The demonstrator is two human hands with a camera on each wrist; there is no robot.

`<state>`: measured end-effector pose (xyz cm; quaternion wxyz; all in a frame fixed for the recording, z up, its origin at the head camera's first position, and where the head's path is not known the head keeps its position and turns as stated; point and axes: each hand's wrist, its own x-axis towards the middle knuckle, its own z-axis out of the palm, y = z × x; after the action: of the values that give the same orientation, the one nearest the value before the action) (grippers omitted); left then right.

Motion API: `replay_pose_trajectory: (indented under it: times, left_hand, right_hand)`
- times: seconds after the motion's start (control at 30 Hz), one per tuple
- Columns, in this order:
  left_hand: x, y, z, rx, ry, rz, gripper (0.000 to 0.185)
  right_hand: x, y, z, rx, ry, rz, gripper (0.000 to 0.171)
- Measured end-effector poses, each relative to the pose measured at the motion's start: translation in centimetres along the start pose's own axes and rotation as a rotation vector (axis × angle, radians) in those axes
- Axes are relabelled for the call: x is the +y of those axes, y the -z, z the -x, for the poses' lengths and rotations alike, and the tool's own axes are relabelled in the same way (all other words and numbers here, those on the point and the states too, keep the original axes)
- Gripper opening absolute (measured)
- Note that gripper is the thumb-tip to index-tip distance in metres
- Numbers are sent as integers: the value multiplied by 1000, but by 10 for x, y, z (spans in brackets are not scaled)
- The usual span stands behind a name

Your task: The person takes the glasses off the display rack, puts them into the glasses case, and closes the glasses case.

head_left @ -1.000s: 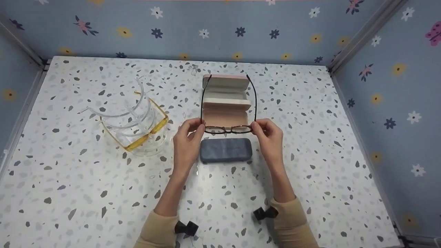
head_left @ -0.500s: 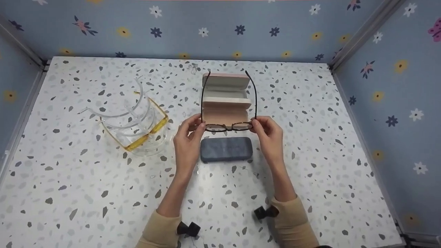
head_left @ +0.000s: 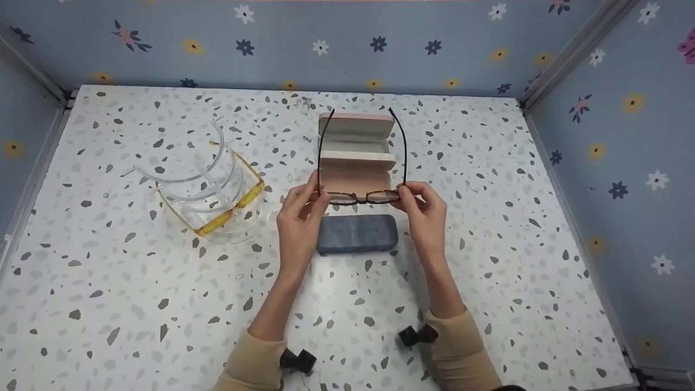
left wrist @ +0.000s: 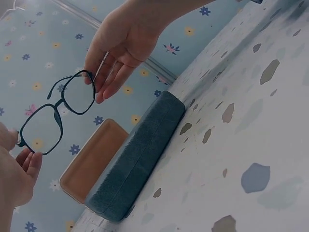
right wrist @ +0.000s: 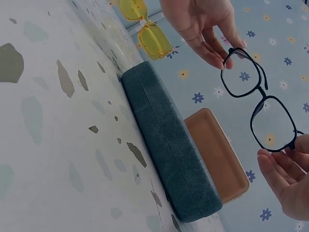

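My left hand [head_left: 298, 222] and right hand [head_left: 426, 217] each pinch one front corner of a pair of dark-rimmed eyeglasses [head_left: 360, 201]. The temples are unfolded and point away from me. In the left wrist view the eyeglasses [left wrist: 59, 102] hang in the air, apart from the cases. Beneath and nearer to me lies a closed blue-grey glasses case [head_left: 357, 233]. Behind it stands an open case [head_left: 355, 182] with a tan-pink lining, partly seen through the lenses. Farther back, another open case [head_left: 355, 130] shows a grey lining and a pink edge.
To the left, yellow-framed glasses [head_left: 217, 222] sit on a clear curved stand [head_left: 209, 190]. The speckled white tabletop [head_left: 163, 304] is bounded by flower-patterned panels [head_left: 347, 49] at the back and sides. A small black device [head_left: 418, 335] is strapped at each sleeve.
The eyeglasses' temple tips have risen slightly against the open case. My left hand has shifted a little right, and its index finger now reaches up along the temple. The cases stay in place.
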<state>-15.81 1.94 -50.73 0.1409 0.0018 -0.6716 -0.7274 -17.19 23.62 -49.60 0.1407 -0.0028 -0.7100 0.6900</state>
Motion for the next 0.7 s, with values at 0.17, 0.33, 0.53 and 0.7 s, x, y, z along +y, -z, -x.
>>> replay_pose_trajectory:
  times: [0.17,0.33,0.53,0.7]
  left_hand:
    - [0,0,-1,-51,12,28,66]
    - [-1,0,-1,-65,-6,24,69]
    - [-2,1,-2,-77,-16,26,67]
    - [-3,1,-1,-72,-25,21,65]
  right_hand:
    - [-1,0,0,15,-2,3,17]
    - [-1,1,-1,16,10,8,16]
    - [0,2,-1,14,25,22,18]
    - [-1,3,0,5,34,23,22]
